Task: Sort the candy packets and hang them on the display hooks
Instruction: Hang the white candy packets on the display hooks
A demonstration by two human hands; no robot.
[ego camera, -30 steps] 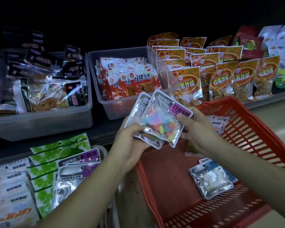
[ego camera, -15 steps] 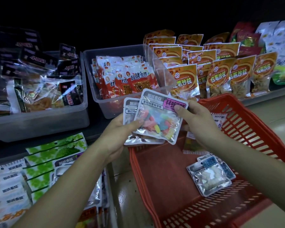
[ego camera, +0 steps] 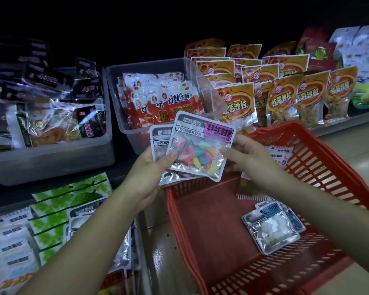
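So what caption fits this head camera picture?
Both hands hold gummy candy packets above a red basket.

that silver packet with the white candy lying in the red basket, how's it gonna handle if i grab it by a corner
The silver packet looks like thin foil film, so it would probably flop and sag from one corner. Its glossy face may be slippery to pinch. The loose white pieces inside would likely slide to the low end. It seems light, lying flat on the red basket floor.

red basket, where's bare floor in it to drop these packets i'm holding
The red basket has bare floor on its near-left side, between the left wall and the silver packets lying at its right. The far right corner holds more packets. The clear bin and the shelf rows behind are packed.
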